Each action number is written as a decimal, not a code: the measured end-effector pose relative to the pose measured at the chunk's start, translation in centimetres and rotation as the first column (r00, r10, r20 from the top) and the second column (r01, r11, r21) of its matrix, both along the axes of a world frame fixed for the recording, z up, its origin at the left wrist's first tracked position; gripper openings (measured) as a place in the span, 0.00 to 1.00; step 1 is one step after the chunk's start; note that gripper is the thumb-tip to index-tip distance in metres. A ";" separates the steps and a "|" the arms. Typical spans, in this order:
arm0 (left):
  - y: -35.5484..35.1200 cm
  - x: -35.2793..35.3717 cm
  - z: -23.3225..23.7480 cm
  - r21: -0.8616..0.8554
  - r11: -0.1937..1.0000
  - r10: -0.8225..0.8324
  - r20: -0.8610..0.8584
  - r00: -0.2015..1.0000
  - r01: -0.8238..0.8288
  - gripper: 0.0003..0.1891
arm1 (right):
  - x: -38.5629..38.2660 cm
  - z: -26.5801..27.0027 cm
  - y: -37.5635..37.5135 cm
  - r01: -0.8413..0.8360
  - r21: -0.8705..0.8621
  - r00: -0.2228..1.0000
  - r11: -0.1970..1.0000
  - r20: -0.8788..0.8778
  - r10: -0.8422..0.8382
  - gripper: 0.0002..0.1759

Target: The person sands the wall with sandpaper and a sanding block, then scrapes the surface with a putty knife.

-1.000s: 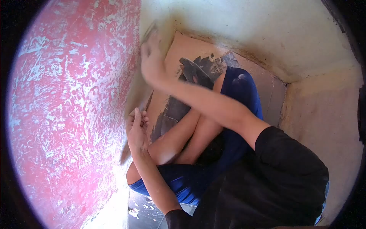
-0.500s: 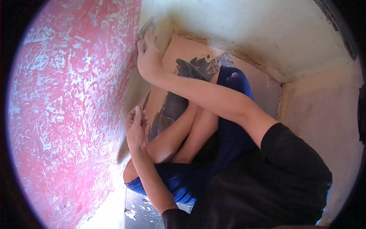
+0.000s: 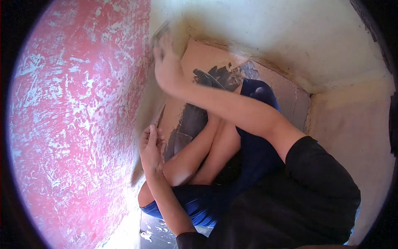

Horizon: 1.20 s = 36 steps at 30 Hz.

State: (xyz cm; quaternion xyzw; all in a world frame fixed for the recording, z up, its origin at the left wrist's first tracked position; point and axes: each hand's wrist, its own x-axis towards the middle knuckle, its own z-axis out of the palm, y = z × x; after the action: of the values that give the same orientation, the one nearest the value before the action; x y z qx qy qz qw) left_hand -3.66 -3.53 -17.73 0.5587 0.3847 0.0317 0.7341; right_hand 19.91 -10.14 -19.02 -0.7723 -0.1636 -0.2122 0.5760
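My right hand is raised against the pale lower band of the left wall, close to the corner. It is blurred, and its fingers are closed round a thin, flat, dark-edged tool that touches the wall. Lower down, my left hand is held beside the same wall, above my bent knee. Its fingers are curled with the thumb pressed to them, and anything between them is too small to tell. Pink paint with whitish scrape marks covers the wall surface further left.
My crossed legs rest on a floor of tan and dark patches. A sandal is by my foot. A stained pale wall closes the far side. White flakes lie on the dark tiles below.
The whole view has shifted slightly, so my arms and legs appear a little lower and further right. My right hand is still blurred at the wall with the flat tool.
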 end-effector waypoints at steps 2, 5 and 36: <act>0.3 -0.5 -0.9 0.004 1.000 -0.013 0.037 0.999 0.013 0.12 | 4.8 0.7 -1.3 -0.062 0.276 0.903 0.959 -0.395 0.172 0.34; 0.3 -0.9 -1.1 0.016 1.000 0.002 0.033 0.999 -0.002 0.12 | 3.9 1.3 -1.7 -0.100 0.253 0.899 0.962 -0.392 0.197 0.34; -0.2 -1.1 -0.7 0.054 0.997 -0.058 0.059 0.997 0.055 0.13 | 4.0 0.0 -2.1 -0.146 -0.297 0.971 0.944 -0.228 0.078 0.45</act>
State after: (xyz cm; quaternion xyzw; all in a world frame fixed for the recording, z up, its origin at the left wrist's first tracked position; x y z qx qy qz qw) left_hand -4.79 -3.75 -18.38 0.5871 0.3453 0.0379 0.7312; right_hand 23.88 -12.22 -19.02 -0.8611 -0.1765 -0.0665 0.4721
